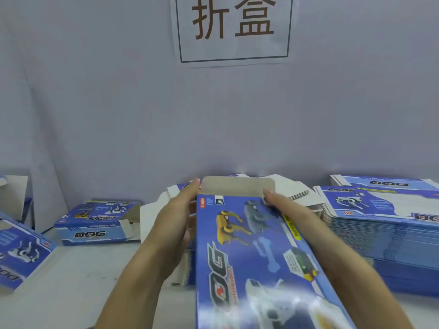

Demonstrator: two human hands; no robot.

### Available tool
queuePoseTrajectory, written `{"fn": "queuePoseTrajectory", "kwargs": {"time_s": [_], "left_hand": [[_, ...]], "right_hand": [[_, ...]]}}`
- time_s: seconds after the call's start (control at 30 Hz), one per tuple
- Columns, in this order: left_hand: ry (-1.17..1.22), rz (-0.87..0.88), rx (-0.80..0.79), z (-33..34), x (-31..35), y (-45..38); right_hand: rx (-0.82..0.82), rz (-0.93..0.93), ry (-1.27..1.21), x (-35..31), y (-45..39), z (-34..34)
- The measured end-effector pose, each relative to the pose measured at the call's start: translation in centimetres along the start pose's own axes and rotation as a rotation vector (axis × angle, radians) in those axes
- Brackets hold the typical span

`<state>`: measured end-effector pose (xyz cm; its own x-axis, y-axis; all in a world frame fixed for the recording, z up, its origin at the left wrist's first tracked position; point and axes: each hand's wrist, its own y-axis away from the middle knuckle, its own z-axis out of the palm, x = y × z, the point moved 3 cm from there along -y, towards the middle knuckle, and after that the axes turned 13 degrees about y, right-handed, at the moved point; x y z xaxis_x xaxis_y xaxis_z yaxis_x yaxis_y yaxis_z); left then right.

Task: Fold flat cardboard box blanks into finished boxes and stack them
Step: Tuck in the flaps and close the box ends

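I hold a blue printed box (256,255) with robot-dog pictures lengthwise in front of me, its far end flap (237,185) standing up, plain grey inside. My left hand (180,214) lies along the box's left side with fingers stretched toward the flap's left corner. My right hand (282,205) lies along the right side, its fingertips at the flap's right corner. How the thumbs sit is hidden by the box.
A tall stack of flat blue blanks (384,233) fills the right of the table. More blanks (292,188) lie behind the box. A folded box (95,224) with an open end sits at left, another box (21,252) at the far left edge. A grey wall with a sign (234,27) stands behind.
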<state>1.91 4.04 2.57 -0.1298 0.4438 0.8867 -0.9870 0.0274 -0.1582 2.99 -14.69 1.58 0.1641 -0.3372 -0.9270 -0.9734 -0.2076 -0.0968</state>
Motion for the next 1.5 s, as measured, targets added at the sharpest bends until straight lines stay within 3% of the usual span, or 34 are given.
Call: {"fn": "queuePoseTrajectory", "kwargs": {"time_s": [0.03,0.07,0.17,0.3,0.5,0.63,1.03,1.27,1.43,1.5], "left_hand": [[-0.046,0.024,0.000,-0.5,-0.3,-0.1],[-0.112,0.040,-0.016,-1.3,-0.6,-0.2],[-0.186,0.078,-0.079,-2.1,-0.7,0.1],[-0.263,0.124,-0.092,-2.0,-0.1,-0.1],[-0.196,0.105,-0.131,-1.8,-1.2,-0.4],[-0.195,0.110,-0.146,-1.6,-0.7,-0.3],[-0.188,0.193,-0.169,-1.5,-0.1,0.1],[-0.331,0.285,-0.142,-1.9,-0.3,-0.2],[-0.200,0.138,-0.178,-1.3,0.3,-0.3],[-0.007,0.067,-0.339,-0.8,0.7,0.8]], "right_hand": [[-0.065,-0.021,-0.014,1.1,0.4,0.3],[-0.020,-0.027,-0.065,1.8,0.2,0.3],[-0.075,0.009,-0.391,2.1,0.7,1.3],[-0.186,0.025,-0.292,2.1,1.3,1.5],[0.089,-0.204,-0.204,2.1,1.1,-0.6],[0.149,-0.294,-0.191,1.4,1.3,-0.2],[0.190,-0.254,-0.292,1.1,1.5,0.0],[0.308,-0.260,-0.301,1.1,1.0,0.4],[0.479,-0.265,-0.356,1.0,1.5,-0.1],[0.591,-0.260,-0.393,0.9,1.9,-1.1]]}}
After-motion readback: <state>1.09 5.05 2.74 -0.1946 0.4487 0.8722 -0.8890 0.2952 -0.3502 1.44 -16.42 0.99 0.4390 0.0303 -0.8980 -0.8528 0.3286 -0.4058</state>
